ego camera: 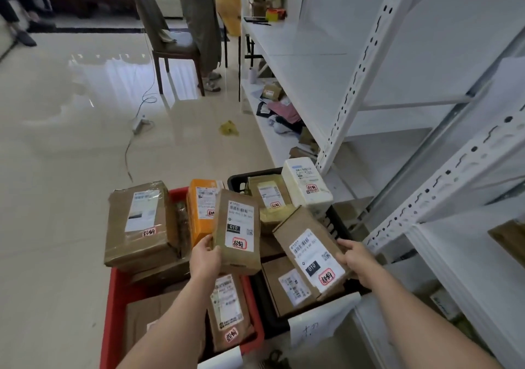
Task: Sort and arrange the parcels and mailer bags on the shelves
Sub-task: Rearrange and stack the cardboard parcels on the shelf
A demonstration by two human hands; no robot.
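Two crates: one red crate (113, 297), one black crate (238, 179). Around nine parcels in them; one orange parcel (202, 209), one white parcel (306, 184), rest brown. One chair (170, 42).

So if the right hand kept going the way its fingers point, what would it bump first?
The right hand already grips the tilted brown parcel; past it, probably the yellowish parcel, though depth is unclear.

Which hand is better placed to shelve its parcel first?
Probably the right hand: its brown box is beside the white shelving, while the left hand holds its parcel further away.
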